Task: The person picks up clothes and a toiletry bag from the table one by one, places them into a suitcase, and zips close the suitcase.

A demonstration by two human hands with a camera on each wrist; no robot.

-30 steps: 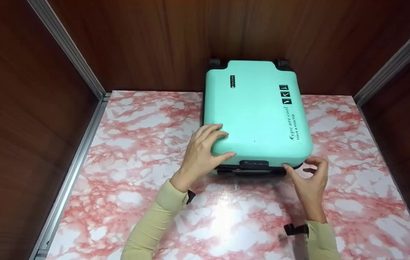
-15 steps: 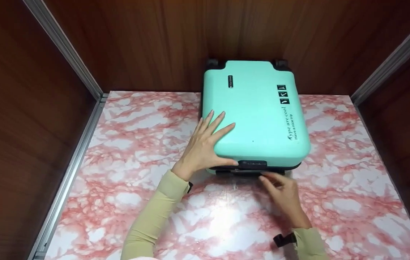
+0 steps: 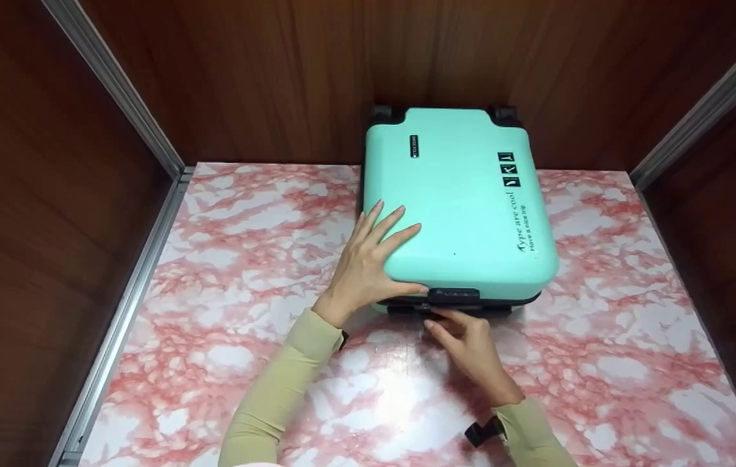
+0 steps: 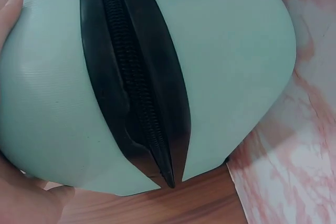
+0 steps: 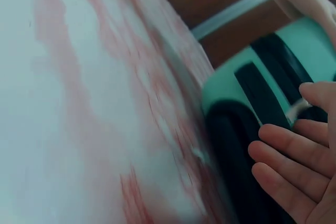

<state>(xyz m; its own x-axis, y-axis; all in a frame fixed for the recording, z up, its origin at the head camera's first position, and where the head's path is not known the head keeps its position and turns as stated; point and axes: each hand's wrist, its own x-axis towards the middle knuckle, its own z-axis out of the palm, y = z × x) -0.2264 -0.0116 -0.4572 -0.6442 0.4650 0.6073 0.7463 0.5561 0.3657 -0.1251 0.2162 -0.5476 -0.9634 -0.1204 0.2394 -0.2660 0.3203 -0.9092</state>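
A mint-green hard-shell suitcase (image 3: 462, 194) lies flat on the table, its wheels toward the back panel. My left hand (image 3: 363, 263) rests on its near left corner, fingers spread over the top and thumb beside the black combination lock (image 3: 454, 296). Below that lock, at the near side, my right hand (image 3: 472, 344) pinches a small pale metal zipper pull (image 5: 298, 109) between thumb and index finger; its other fingers are extended. The left wrist view shows the black zipper (image 4: 131, 51) running round the case's side. Part of the zipper pull is hidden by the fingers.
The table (image 3: 232, 357) has a red-and-white marbled top. Dark wood panels (image 3: 245, 78) close it in at the back and both sides, with metal rails (image 3: 124, 324) at the corners. A black side carry handle (image 5: 231, 129) shows on the suitcase in the right wrist view.
My right hand has moved left from the suitcase's near right corner along the near side to below the lock. My left hand's fingers have spread out flatter on the top.
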